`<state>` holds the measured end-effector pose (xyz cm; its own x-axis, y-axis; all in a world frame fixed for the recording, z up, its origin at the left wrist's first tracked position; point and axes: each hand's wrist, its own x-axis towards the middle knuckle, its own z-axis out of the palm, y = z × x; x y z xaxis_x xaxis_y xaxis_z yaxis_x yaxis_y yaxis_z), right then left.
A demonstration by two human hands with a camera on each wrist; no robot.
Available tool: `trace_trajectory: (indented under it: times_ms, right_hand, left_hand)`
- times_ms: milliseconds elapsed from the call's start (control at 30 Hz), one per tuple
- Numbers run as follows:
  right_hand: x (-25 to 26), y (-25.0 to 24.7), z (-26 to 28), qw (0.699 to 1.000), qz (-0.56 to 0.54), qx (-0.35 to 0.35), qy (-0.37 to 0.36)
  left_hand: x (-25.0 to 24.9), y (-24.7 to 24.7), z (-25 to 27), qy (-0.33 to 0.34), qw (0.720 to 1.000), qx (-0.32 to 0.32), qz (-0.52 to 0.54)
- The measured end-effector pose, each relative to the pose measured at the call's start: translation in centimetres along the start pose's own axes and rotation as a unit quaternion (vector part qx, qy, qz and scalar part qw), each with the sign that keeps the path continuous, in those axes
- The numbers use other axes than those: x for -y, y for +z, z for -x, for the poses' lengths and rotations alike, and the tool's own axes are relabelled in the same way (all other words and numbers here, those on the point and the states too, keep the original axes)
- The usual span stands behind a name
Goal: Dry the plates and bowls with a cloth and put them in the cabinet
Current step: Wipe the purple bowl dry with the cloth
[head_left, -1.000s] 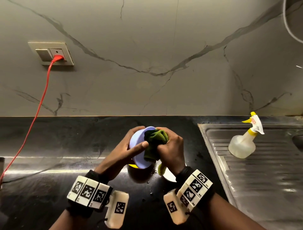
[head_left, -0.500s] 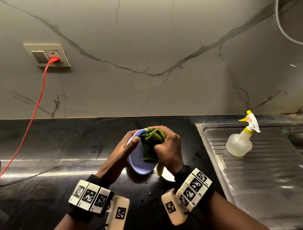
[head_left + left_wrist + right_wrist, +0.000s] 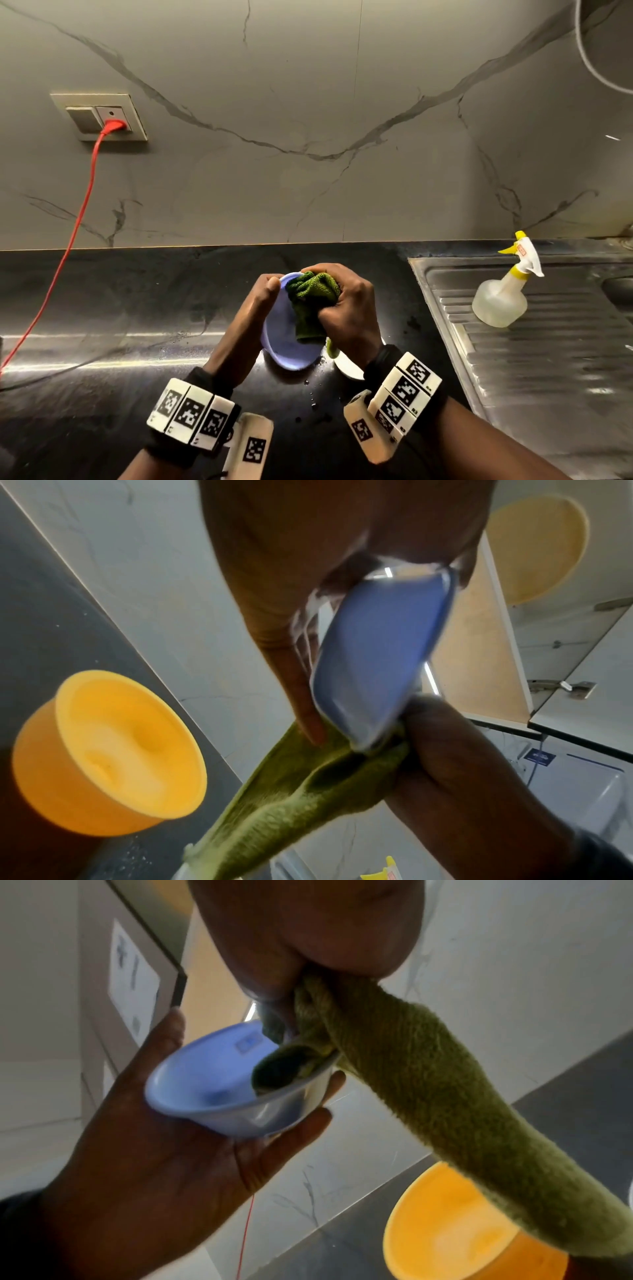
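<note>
The little blue bowl (image 3: 289, 337) is up in the air over the black counter (image 3: 102, 308), tipped on its side. The left hand (image 3: 255, 318) holds it, with fingers curled round the back and the thumb on the rim. The right hand (image 3: 349, 308) is squeezed tight round a green cloth (image 3: 311, 298) and pushes it into the bowl. A long end of the cloth hangs down past the hand.

So the step now is drying the inside of this bowl. It looks partly done, but the wrist views are blurry, so it is hard to tell if any water is left.

A yellow bowl (image 3: 109, 753) sits on the counter just below the hands. A white dish (image 3: 347, 368) peeks out under the right wrist. A spray bottle (image 3: 503, 294) lies on the sink tray (image 3: 548, 359), well apart.

Next, the person probably needs to rub the outside too, then carry the bowl up to the open cabinet (image 3: 479, 642). The left hand must keep a good hold, since a wet bowl can slip.
</note>
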<state>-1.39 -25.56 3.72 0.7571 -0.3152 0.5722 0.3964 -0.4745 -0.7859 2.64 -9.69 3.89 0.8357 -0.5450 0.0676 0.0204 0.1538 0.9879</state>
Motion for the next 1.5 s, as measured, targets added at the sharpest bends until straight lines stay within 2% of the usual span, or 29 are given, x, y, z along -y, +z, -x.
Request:
trace_trajectory:
  times_ms: [133, 200, 300, 433, 500, 567, 667, 733, 800, 867, 1000, 1067, 1133, 1267, 1400, 1433, 1500]
  right_hand:
    - [-0.6, 0.3, -0.1, 0.994, -0.018, -0.041, 0.097]
    - [-0.7, 0.3, 0.2, 0.992, -0.02, -0.04, 0.12]
    - [-0.4, 0.2, 0.3, 0.995, -0.015, -0.028, 0.091]
    - [0.2, -0.3, -0.2, 1.0, 0.004, 0.011, -0.001]
    - [0.2, -0.4, 0.0, 1.0, 0.012, 0.012, -0.002]
    - [-0.2, -0.3, 0.2, 0.999, 0.015, -0.009, 0.04]
    - [-1.0, 0.2, 0.3, 0.988, 0.01, -0.057, 0.143]
    - [-0.9, 0.5, 0.6, 0.986, 0.003, -0.053, 0.158]
    - [-0.6, 0.6, 0.8, 0.989, 0.002, -0.045, 0.14]
    - [-0.1, 0.2, 0.6, 0.994, 0.008, -0.038, 0.105]
    - [0.5, -0.6, -0.4, 0.999, 0.028, 0.009, -0.012]
    - [0.4, -0.6, -0.4, 0.999, 0.032, 0.021, -0.024]
    - [0.2, -0.5, -0.2, 1.0, 0.022, 0.018, -0.005]
    - [-0.1, -0.8, 0.0, 0.999, 0.018, -0.02, 0.026]
    - [0.1, -1.8, -0.1, 0.986, -0.013, -0.145, 0.077]
    - [0.3, -2.0, -0.1, 0.983, -0.03, -0.159, 0.083]
    - [1.0, -2.0, 0.3, 0.987, -0.033, -0.138, 0.068]
  left_hand:
    - [0.8, 0.7, 0.3, 0.076, 0.996, -0.037, -0.012]
    - [1.0, 0.9, 0.5, 0.092, 0.995, -0.042, -0.019]
    - [0.9, 0.8, 0.4, 0.064, 0.997, -0.022, -0.034]
    - [0.5, 0.4, 0.1, 0.013, 1.0, -0.008, -0.001]
    - [0.5, 0.5, 0.3, 0.007, 1.0, -0.006, 0.029]
    - [1.2, 0.7, 0.6, 0.024, 0.999, -0.018, 0.041]
    - [2.0, 1.5, 1.0, 0.05, 0.997, -0.031, 0.05]
    - [2.0, 1.8, 1.0, 0.072, 0.995, -0.046, 0.042]
    - [1.5, 1.7, 0.7, 0.082, 0.994, -0.051, 0.045]
    - [1.0, 1.1, 0.4, 0.065, 0.996, -0.031, 0.043]
    - [0.8, 0.3, 0.1, 0.015, 0.999, 0.012, 0.027]
    - [0.6, 0.0, 0.0, 0.005, 1.0, 0.018, 0.012]
    - [0.4, 0.0, -0.1, 0.011, 0.999, 0.032, -0.018]
    - [0.5, -0.1, -0.1, 0.023, 1.0, 0.014, 0.007]
    - [0.5, -0.8, 0.1, 0.014, 0.997, -0.029, 0.075]
    - [0.5, -0.9, 0.1, 0.005, 0.995, -0.032, 0.094]
    - [0.6, -1.0, 0.1, 0.0, 0.992, -0.041, 0.116]
